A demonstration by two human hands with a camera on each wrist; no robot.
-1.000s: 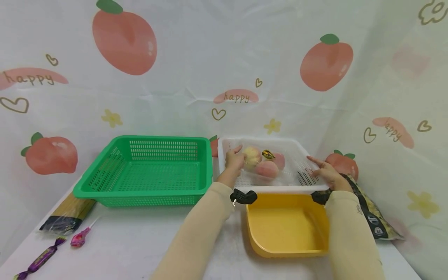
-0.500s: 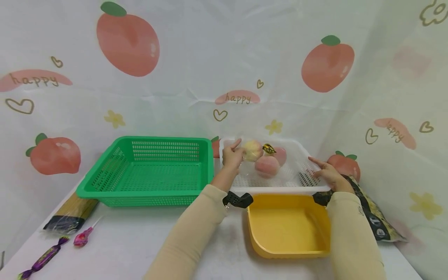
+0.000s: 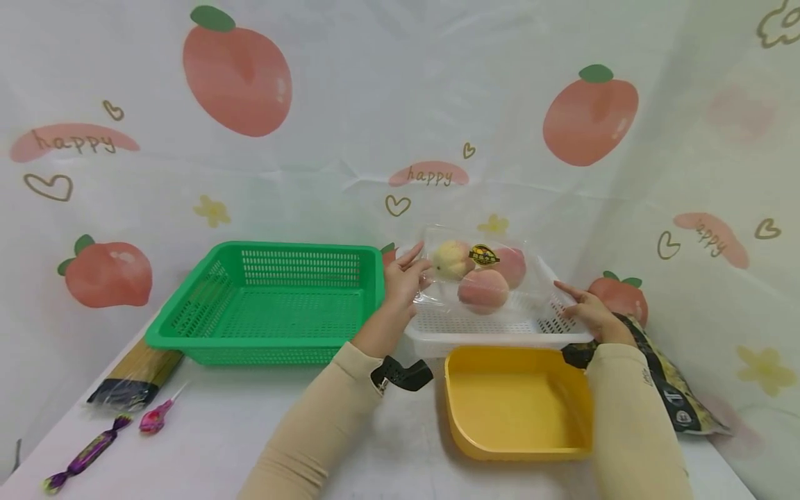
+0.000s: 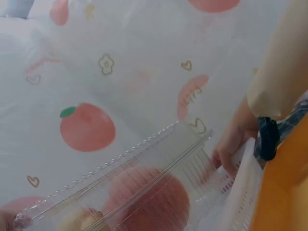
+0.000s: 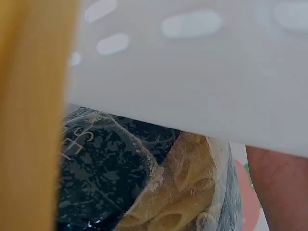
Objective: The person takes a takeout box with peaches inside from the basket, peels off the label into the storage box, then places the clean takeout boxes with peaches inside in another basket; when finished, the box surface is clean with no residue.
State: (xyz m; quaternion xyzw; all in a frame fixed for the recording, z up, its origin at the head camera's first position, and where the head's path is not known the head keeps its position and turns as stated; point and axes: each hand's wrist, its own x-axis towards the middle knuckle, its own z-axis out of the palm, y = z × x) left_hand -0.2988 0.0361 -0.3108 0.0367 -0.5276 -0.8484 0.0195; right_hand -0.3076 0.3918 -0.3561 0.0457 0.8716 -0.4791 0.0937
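Note:
My left hand [image 3: 403, 283] grips the left end of a clear plastic box [image 3: 445, 295] in the head view. Inside are 3 peaches [image 3: 483, 289], under a lid with a black and yellow sticker. The box is tilted, raised above the white basket [image 3: 494, 339]. Its ridged edge and a peach [image 4: 147, 202] fill the lower left wrist view. My right hand [image 3: 594, 318] holds the basket's right rim, fingers bent over it and the index finger stretched out. In the right wrist view the white basket wall [image 5: 192, 82] hides most of that hand.
A green basket [image 3: 265, 342] stands to the left. In front of the white basket sits a yellow bin [image 3: 519, 403]. A bag of pasta [image 3: 681, 396] leans at the right. Packaged noodles [image 3: 134, 375], a lollipop [image 3: 155, 418] and a purple-wrapped candy [image 3: 87, 455] lie at far left.
The box of peaches has risen out of the white basket and tilted toward me. My left hand has moved up and left with it. My right hand has stayed on the basket rim.

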